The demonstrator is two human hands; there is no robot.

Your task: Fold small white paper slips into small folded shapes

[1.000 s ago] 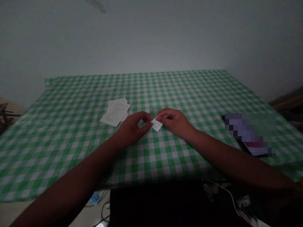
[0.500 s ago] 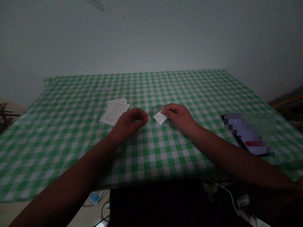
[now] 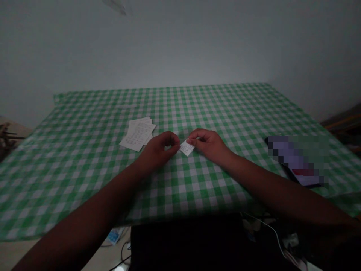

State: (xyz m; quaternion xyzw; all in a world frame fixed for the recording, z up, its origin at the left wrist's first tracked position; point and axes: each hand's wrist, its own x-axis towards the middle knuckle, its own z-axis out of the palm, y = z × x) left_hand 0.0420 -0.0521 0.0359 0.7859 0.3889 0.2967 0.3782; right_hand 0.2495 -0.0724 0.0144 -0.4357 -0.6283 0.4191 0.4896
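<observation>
A small folded white paper slip [image 3: 186, 147] with printed lines is at the middle of the gingham tablecloth [image 3: 84, 180]. My right hand [image 3: 207, 145] pinches its right end between thumb and fingers. My left hand [image 3: 160, 148] is curled, its fingertips reaching the slip's left corner, and I cannot tell whether they grip it. A loose stack of printed white paper slips [image 3: 137, 133] lies just beyond my left hand, apart from it.
A pixelated-out dark flat object [image 3: 296, 160] lies on the cloth at the right. Below the near table edge are a dark box [image 3: 183, 241], a white cable [image 3: 267, 227] and a small blue packet [image 3: 114, 236]. A pale wall [image 3: 180, 45] stands behind the table.
My hands have come closer together, and my left fingertips have moved right to the slip. The slip has shifted slightly left and toward me, still in my right hand.
</observation>
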